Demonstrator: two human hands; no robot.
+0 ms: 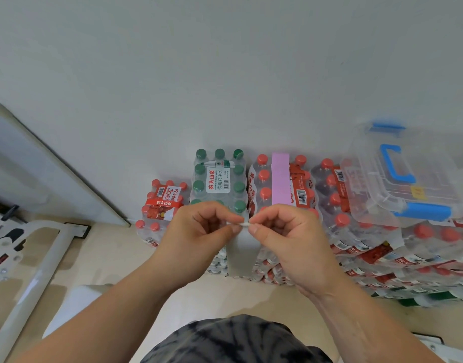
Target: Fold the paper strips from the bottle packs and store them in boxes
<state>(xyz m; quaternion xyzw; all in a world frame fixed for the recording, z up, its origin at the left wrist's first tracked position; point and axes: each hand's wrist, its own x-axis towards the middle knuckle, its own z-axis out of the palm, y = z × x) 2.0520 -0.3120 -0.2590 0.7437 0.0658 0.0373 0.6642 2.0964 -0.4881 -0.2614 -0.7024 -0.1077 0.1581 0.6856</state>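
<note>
White wall behind stacked shrink-wrapped bottle packs (220,179): left hand (199,229) and right hand (285,231) pinch the top edge of a white paper strip (239,254) hanging at the stack's front edge, pink paper strip (280,182) atop a red-capped pack (302,184), clear blue-handled plastic box (398,179) at the right end.

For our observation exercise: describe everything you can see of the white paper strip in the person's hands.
The white paper strip is plain and matte-looking, hanging straight down in front of the bottle packs. The left hand and the right hand pinch its top end between thumb and forefinger.
</note>
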